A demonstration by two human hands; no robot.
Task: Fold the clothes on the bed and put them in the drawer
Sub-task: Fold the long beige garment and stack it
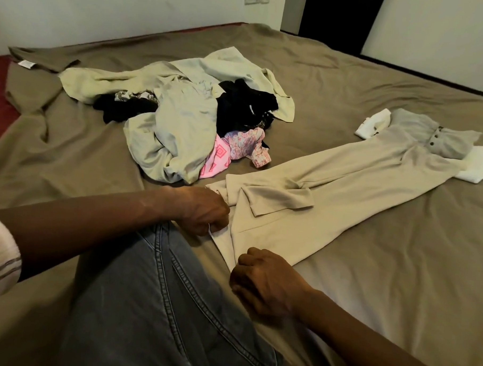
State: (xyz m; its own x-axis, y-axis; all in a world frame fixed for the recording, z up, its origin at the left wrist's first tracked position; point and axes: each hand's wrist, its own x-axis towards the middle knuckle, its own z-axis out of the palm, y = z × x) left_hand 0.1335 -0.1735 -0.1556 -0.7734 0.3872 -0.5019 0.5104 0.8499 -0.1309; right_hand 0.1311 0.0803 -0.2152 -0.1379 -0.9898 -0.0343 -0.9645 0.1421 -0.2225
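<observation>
Beige trousers (345, 182) lie stretched flat across the brown-sheeted bed (397, 258), running on a diagonal from the buttoned waist (433, 141) at the far right down to the leg ends right in front of you. One leg end is turned back on itself in a loose fold, just beyond your hands. Your left hand (203, 211) sits at the upper corner of the near hem, fingers curled in, pinching the edge of the cloth, a pale strip of which shows just under the knuckles. Your right hand (264, 278) is at the lower corner of the same hem, knuckles touching the fabric edge and fingers curled into a fist. It is blurred, and you cannot tell whether it actually has hold of the cloth or only rests against it. The hem runs between your two hands, so the trousers reach away from both of them toward the right. Your knee in grey jeans (146, 303) is planted on the bed just left of the hem, between your forearms. A white garment (479, 162) lies under the trousers' waist, showing on both sides of it. Beyond your left hand, near the leg ends but apart from them, is an unfolded pile of clothes (182, 119): pale green pieces, black ones (243, 105), and a pink patterned garment (230, 152) at its near edge.
</observation>
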